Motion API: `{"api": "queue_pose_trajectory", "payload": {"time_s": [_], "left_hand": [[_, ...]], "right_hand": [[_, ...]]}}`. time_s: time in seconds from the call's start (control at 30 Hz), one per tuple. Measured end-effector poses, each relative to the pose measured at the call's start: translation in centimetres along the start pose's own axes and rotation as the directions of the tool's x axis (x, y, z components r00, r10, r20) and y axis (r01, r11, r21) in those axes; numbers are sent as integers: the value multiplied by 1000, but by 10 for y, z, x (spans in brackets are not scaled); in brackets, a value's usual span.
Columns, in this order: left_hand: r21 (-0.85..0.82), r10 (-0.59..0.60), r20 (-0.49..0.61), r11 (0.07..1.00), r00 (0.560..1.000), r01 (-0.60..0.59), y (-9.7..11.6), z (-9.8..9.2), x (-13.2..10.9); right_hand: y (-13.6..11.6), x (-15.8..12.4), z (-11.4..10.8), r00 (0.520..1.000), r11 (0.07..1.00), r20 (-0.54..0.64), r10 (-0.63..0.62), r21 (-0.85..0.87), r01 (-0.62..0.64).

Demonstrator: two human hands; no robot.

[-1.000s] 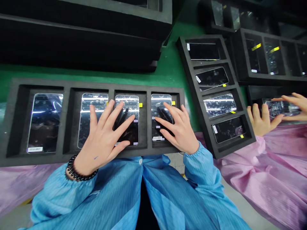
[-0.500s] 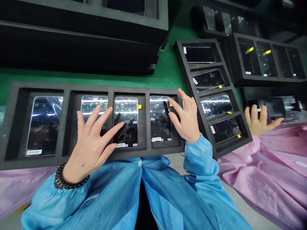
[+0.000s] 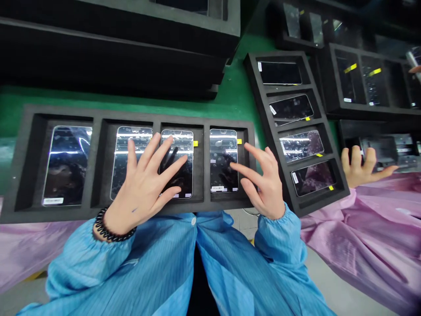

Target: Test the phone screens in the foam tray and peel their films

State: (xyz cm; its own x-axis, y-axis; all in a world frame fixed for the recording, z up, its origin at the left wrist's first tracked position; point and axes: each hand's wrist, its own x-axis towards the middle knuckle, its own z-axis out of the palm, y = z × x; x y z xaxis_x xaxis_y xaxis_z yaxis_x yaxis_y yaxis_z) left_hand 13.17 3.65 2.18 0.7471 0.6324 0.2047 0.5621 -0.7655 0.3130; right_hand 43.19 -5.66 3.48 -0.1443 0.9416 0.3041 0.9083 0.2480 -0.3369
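Observation:
In front of me lies a black foam tray (image 3: 98, 164) whose compartments hold several phone screens with white labels. My left hand (image 3: 144, 182), fingers spread and holding nothing, is over the second screen (image 3: 123, 164) and the third screen (image 3: 176, 175). My right hand (image 3: 265, 177) is open at the tray's right end, its index fingertip over the rightmost screen (image 3: 219, 158); whether it touches the glass I cannot tell. A yellow tab (image 3: 239, 141) sticks out from that screen's edge. At the far left the first screen (image 3: 67, 166) lies uncovered.
A second foam tray (image 3: 289, 125) with several screens stands at an angle on the right. Beyond it is another loaded tray (image 3: 357, 79). Stacked black trays (image 3: 115, 57) rise at the back left on the green table (image 3: 235, 83). A co-worker's hand (image 3: 365, 166) in a pink sleeve is at the right.
My left hand has shifted right and slightly up, farther over the third screen. My right hand has drawn down, its fingers bending more. The view has shifted a little.

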Motion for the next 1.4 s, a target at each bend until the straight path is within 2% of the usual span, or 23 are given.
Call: {"api": "queue_pose_trajectory", "payload": {"time_s": [0.1, 0.2, 0.37, 0.47, 0.63, 0.73, 0.83, 0.97, 1.13, 1.2, 1.4], "left_hand": [[-39, -3, -25, 999, 1000, 2, -2, -6, -16], [-58, -39, -46, 998, 998, 36, -3, -9, -38], [-121, -139, -50, 984, 989, 132, -3, -9, -66], [-118, -118, -52, 987, 992, 112, -1, -10, -73], [-17, -18, 0, 1000, 1000, 18, -2, -8, -72], [-28, 43, 3, 999, 999, -43, -6, -8, -67], [-65, 70, -48, 995, 996, -73, -8, -11, -61], [-104, 179, -53, 978, 982, -183, -7, -17, -52], [-92, 265, 35, 961, 964, -261, -11, -12, -41], [-89, 280, 51, 957, 959, -275, -12, -11, -38], [-53, 246, -7, 968, 969, -246, -15, -21, -46]], "right_hand": [[-8, -12, 4, 998, 997, 6, -59, 52, 59], [-15, -16, 11, 999, 999, 37, -32, 13, 31], [-20, 2, 25, 987, 993, 156, 33, -115, -15], [-19, 10, 26, 982, 993, 188, 13, -120, 9], [-16, -3, 15, 995, 997, 53, -83, -6, 83], [-17, -12, 13, 986, 985, 44, -163, 63, 160], [-20, -15, 17, 977, 974, 46, -207, 101, 202], [-20, -14, 20, 973, 971, 59, -222, 110, 214], [-15, -19, 13, 976, 966, 2, -217, 141, 215], [-13, -23, 8, 978, 969, -15, -206, 135, 206], [-4, -32, 0, 985, 983, -43, -169, 60, 172]]}}
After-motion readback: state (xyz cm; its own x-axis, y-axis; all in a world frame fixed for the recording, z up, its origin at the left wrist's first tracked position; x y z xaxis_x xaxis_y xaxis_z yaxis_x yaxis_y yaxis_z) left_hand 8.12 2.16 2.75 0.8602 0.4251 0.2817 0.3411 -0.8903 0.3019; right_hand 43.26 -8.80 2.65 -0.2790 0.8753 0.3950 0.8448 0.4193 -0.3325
